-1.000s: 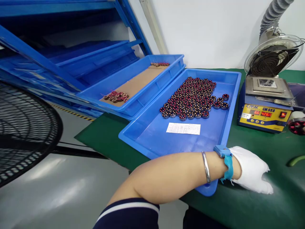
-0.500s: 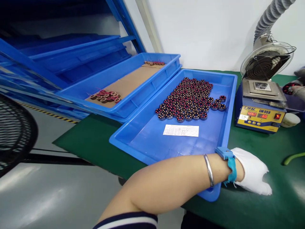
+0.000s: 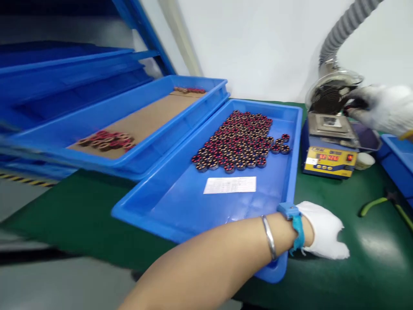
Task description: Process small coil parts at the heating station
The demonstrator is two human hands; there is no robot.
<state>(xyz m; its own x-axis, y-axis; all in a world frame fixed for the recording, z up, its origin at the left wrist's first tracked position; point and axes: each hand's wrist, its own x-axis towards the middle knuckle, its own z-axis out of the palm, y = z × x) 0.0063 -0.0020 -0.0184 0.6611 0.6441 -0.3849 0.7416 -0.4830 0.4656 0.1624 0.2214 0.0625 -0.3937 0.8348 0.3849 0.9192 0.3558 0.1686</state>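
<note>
My left hand [image 3: 324, 230], in a white glove with a blue wrist strap, rests on the green tabletop beside the near right corner of a blue tray [image 3: 292, 189]; its fingertips do not show. That tray holds many small round wound stators [image 3: 238, 140] with red and copper-coloured windings, and a white paper slip [image 3: 229, 185]. My right hand [image 3: 379, 107], also gloved and blurred, is at the right side of the solder pot [image 3: 331, 159], closed around a dark wound stator [image 3: 356, 103], mostly hidden by the fingers.
A second blue tray [image 3: 180, 129], lined with cardboard, holds stators at both ends. A grey exhaust hose [image 3: 342, 32] rises behind the pot. Green-handled pliers [image 3: 374, 206], a small round white container [image 3: 365, 160] and another blue bin [image 3: 398, 155] are at the right.
The view has swung right, so the trays appear further left. My right hand has come in from the right edge to the solder pot with the stator. My left hand stays on the tabletop.
</note>
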